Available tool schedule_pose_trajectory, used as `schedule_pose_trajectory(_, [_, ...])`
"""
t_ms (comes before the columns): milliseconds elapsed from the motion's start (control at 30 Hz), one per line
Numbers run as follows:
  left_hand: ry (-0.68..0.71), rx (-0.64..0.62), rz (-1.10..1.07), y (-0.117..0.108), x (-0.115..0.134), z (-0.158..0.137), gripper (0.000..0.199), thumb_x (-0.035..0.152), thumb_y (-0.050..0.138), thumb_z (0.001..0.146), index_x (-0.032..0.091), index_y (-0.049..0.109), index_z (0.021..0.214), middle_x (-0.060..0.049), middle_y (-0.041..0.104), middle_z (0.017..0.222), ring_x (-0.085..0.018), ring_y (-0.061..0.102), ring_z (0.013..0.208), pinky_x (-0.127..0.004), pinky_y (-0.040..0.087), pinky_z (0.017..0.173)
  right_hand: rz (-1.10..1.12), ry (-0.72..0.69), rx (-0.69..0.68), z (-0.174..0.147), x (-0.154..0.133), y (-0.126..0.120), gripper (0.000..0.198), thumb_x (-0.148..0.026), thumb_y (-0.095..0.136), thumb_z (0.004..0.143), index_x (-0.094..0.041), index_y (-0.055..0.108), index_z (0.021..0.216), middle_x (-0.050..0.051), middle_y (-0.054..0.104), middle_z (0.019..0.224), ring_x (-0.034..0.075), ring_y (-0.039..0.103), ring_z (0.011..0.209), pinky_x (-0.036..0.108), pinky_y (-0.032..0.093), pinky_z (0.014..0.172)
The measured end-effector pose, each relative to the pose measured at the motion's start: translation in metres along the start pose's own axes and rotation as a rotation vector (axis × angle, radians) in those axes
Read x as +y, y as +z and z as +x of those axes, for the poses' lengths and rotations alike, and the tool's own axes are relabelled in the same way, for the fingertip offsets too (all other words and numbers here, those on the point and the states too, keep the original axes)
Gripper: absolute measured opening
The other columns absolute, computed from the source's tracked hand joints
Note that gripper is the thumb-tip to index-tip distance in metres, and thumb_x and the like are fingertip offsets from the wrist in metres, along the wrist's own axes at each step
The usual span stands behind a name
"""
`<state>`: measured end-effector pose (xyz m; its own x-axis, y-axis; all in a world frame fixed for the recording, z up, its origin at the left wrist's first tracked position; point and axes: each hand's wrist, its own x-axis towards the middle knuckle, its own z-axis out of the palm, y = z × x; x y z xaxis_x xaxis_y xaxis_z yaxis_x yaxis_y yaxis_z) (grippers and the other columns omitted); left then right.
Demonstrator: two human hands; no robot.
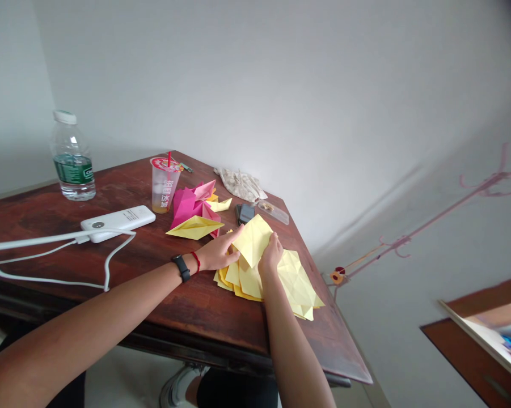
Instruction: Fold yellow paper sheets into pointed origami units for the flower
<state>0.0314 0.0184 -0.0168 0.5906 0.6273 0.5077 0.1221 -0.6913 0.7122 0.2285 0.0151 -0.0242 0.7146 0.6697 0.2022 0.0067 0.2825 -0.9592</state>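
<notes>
A square yellow sheet (254,239) is held between a person's two hands just above a pile of yellow paper (243,282) at the near side of a dark reddish-brown wooden surface (221,326). The fingers of the left hand (218,253) grip the sheet at its left edge, while those of the right hand (271,255) close on its right edge. A dark watch (181,268) and a red bracelet (196,262) circle the left wrist. Creased pale-yellow papers (298,281) spread to the right of the right forearm. Beyond the left hand lies a folded yellow piece (194,228), pointed at both ends, in front of a cluster of folded magenta and pink paper (184,207). Just behind the held sheet sits a small dark object (245,213), its kind unclear, with a shallow clear tray (274,212) near it and a crumpled whitish cloth or bag (239,185) farther back by the wall (281,85). To the left, a clear cup (164,190) with a red straw (169,159) stands upright, some amber liquid at its bottom. Nearer the left edge lies a white device (119,222) with a white cable (46,280) plugged into its end, and behind it a clear, green-labelled bottle (74,161) stands capped. At far right, a pink coat stand (436,216) slants across the view.
</notes>
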Motion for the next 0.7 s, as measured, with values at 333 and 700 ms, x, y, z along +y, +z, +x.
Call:
schedule_pose_trajectory(333, [-0.086, 0.116, 0.033, 0.005, -0.011, 0.006, 0.072, 0.017, 0.049, 0.085, 0.018, 0.032, 0.156, -0.010, 0.066, 0.134, -0.026, 0.064, 0.117, -0.040, 0.043, 0.109, -0.002, 0.023, -0.041, -0.007, -0.001, 0.004, 0.042, -0.058, 0.049, 0.089, -0.019, 0.063, 0.087, 0.008, 0.072, 0.083, 0.022, 0.067, 0.071, 0.032, 0.054, 0.058])
schedule_pose_trajectory(700, [-0.217, 0.150, -0.241, 0.002, 0.000, 0.006, 0.052, 0.037, 0.046, 0.097, 0.013, 0.050, 0.143, -0.003, 0.070, 0.069, -0.020, 0.067, 0.063, -0.028, 0.052, 0.059, -0.046, -0.058, -0.078, -0.007, 0.000, 0.002, 0.063, -0.068, 0.030, 0.094, -0.017, 0.066, 0.095, 0.013, 0.076, 0.095, 0.025, 0.074, 0.081, 0.034, 0.058, 0.065])
